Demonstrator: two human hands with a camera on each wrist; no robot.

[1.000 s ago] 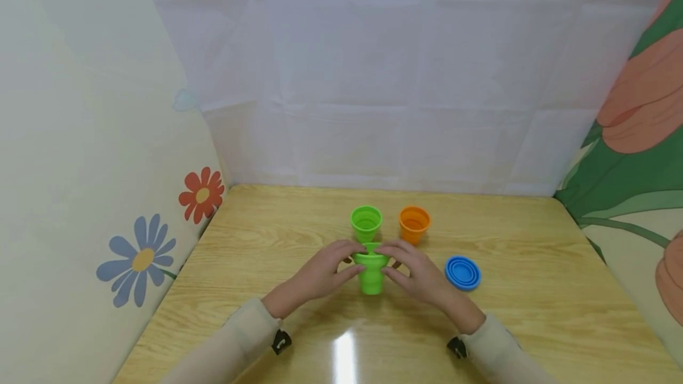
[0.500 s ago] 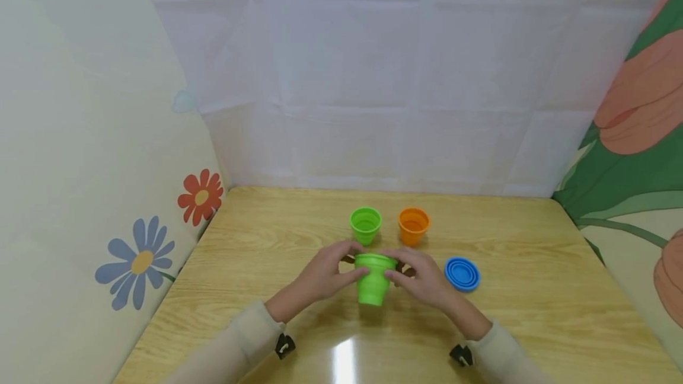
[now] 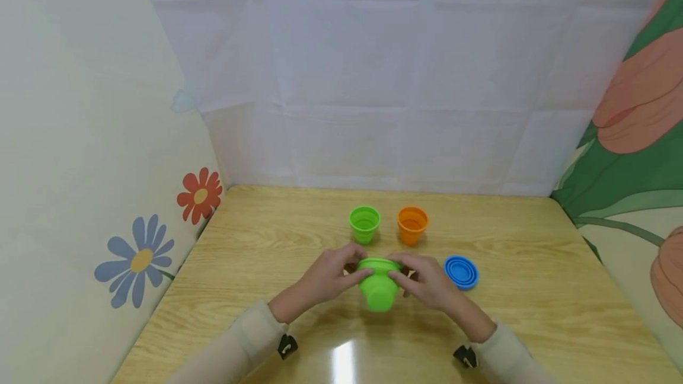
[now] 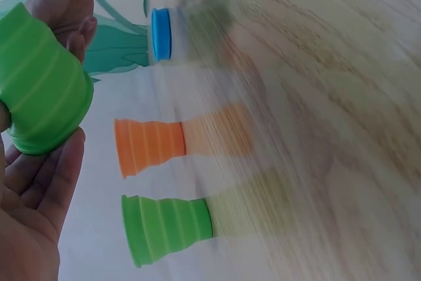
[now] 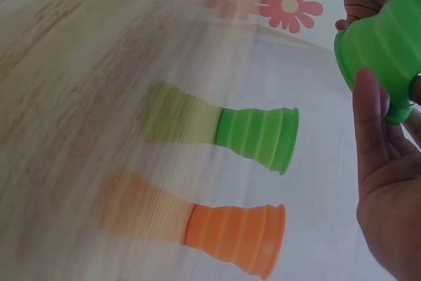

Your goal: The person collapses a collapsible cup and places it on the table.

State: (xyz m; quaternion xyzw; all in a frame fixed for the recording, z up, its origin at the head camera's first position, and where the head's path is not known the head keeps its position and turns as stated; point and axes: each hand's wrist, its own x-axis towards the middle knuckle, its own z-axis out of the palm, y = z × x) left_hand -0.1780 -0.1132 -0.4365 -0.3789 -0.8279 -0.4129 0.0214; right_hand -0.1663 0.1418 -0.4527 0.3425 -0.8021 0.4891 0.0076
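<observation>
Between both hands a light green collapsible cup [image 3: 379, 286] is held above the table, tilted so its base points toward the person. My left hand [image 3: 336, 274] grips its rim from the left, thumb on the outer wall. From the other side my right hand [image 3: 424, 280] grips the rim the same way. The left wrist view shows the ribbed wall of the held cup [image 4: 43, 83] and fingers beneath its rim. Behind the hands stand a second green cup [image 3: 365, 224] and an orange cup [image 3: 412, 225], both upright and expanded.
A blue collapsible cup [image 3: 461, 272], folded flat, lies to the right of my right hand. The wooden table [image 3: 267, 218] ends at a white cloth backdrop [image 3: 341, 76], with floral sheets at both sides.
The held green cup has come slightly toward the person and tipped, its base swinging up to face the person. Both hands moved with it. The other cups stayed put.
</observation>
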